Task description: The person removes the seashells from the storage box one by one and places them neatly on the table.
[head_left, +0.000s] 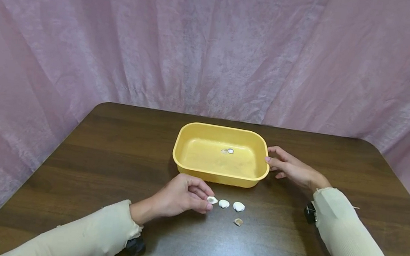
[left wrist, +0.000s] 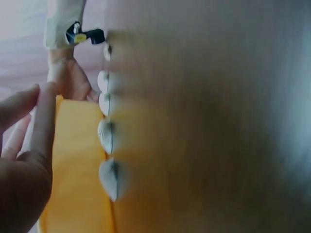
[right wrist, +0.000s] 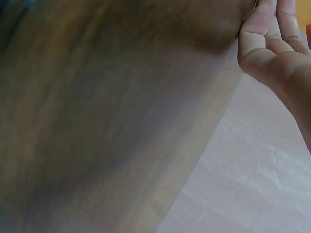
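My left hand [head_left: 185,197] reaches low in front of the yellow plastic tub [head_left: 219,174]. Its fingertips frame a pointed white seashell [head_left: 212,200] in the head view. In the left wrist view nothing shows between the fingertips, which stand above several shells [left wrist: 105,136] lined up on the table. Two white ribbed seashells [head_left: 224,204] lie just to the right, with a small brownish shell [head_left: 238,222] nearer me. At the tub's right end my right hand [head_left: 295,169] rests with relaxed fingers, its thumb right at the rim. In the right wrist view its fingers are slightly bent.
Inside the tub, a small pale shell [head_left: 230,151] lies on the floor with a thin translucent piece [head_left: 224,151] beside it. A dark brown wooden table [head_left: 121,149] carries everything. Pink curtains [head_left: 212,50] hang behind its far edge.
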`<state>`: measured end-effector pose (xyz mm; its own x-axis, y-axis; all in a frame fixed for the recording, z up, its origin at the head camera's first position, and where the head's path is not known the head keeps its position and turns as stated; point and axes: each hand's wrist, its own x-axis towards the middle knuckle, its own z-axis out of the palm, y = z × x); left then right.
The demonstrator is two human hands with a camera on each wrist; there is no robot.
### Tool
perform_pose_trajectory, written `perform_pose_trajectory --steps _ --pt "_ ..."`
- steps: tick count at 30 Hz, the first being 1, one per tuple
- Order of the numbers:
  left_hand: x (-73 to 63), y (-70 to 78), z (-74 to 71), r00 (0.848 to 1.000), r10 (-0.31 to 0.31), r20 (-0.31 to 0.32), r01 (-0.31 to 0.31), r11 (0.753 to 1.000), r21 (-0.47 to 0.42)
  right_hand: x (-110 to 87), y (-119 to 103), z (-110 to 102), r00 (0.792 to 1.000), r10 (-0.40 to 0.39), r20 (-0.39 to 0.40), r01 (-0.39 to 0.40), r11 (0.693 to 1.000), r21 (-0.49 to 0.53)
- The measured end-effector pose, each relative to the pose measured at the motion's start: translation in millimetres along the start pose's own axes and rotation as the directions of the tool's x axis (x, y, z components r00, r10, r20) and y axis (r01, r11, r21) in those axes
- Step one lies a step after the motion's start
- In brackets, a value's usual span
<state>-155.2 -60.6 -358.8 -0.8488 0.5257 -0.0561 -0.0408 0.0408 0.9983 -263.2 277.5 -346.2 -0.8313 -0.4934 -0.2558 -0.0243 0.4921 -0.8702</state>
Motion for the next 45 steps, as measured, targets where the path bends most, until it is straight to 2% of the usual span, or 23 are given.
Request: perform_pose_trajectory --steps 8,16,21,27,35,45 --pt "-5.4 -9.3 16.0 0.998 -0.06 0.0 0.06 0.997 0.041 -0.2 -1 -1 1.0 0.001 0.002 -0.001 1.0 -0.006" --pt "-3.5 -22.2 32.1 0.991 -0.132 -0.025 0.131 0.991 -0.036 -0.2 -2 -1 1.0 0.004 0.001 -0.004 1.0 -0.008" --pt "-3.1 -27.8 38.6 0.989 -0.142 -0.029 0.141 0.989 -0.048 0.5 -3 -1 1.0 -0.002 0.0 0.002 1.0 -0.015" --pt "-2.3 -27.6 42.1 0.988 -0.148 -0.031 0.148 0.989 -0.003 1.0 -2 -1 1.0 0.003 0.0 -0.003 1.0 -0.021" --pt "-0.1 -25.4 44.5 0.982 -0.188 -0.036 0.189 0.982 0.023 0.9 -1 -1 1.0 -0.002 -0.005 0.002 1.0 -0.024" --pt "4.9 -26.4 45.9 0.98 -0.186 -0.069 0.192 0.978 0.086 0.2 0 0 1.0 -0.005 -0.005 0.005 1.0 -0.023"
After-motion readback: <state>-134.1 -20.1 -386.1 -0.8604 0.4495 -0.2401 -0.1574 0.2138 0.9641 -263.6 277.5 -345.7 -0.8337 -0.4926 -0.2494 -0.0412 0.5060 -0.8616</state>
